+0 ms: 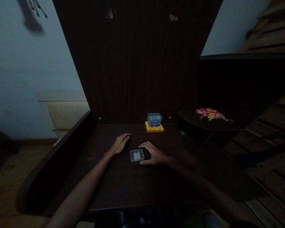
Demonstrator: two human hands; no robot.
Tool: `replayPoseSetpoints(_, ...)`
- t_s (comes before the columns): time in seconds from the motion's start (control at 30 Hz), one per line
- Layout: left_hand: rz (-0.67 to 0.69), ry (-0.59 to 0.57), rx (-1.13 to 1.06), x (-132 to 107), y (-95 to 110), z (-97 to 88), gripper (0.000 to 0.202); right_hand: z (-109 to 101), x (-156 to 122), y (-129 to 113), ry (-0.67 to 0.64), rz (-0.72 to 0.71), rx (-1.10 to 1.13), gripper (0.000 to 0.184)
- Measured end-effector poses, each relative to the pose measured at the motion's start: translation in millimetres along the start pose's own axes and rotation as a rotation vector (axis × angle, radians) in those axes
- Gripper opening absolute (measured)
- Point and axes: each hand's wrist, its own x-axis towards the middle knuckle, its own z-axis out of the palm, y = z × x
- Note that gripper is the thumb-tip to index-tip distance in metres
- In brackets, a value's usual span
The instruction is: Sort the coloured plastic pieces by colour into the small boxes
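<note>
A small clear plastic box [137, 155] lies flat on the dark desk, with a pale piece and some yellow bits inside. My right hand [154, 154] is at its right side, thumb and fingers spread apart around that edge; whether the fingertips touch the box I cannot tell. To the upper left of the box, my left hand [120, 143] rests on the desk with its fingers stretched out, holding nothing.
Toward the back stand stacked clear boxes [154, 118] on a yellow box [154, 129]. A heap of colourful small pieces [211, 114] lies on a side shelf [190, 117] at right. The desk [123, 186] has a raised left side panel [54, 164] and a tall back panel [137, 63].
</note>
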Motion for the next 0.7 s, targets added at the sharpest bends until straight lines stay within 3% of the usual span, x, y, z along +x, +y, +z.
replayPoseSetpoints(0.13,-0.014,-0.023,-0.143,-3,8,-0.5,0.039,2,4,9,0.092,0.042,0.001,0.047)
replayPoseSetpoints(0.27,0.035,-0.095,-0.198,-8,16,-0.7,0.048,-2,9,20,0.167,0.028,-0.028,0.037)
replayPoseSetpoints(0.5,0.119,-0.102,0.017,-10,18,5.2,0.062,-2,13,35,0.250,0.046,-0.044,0.036)
replayPoseSetpoints(0.7,0.174,-0.127,0.101,-6,15,7.6,0.044,0,13,36,0.246,0.061,-0.056,0.035)
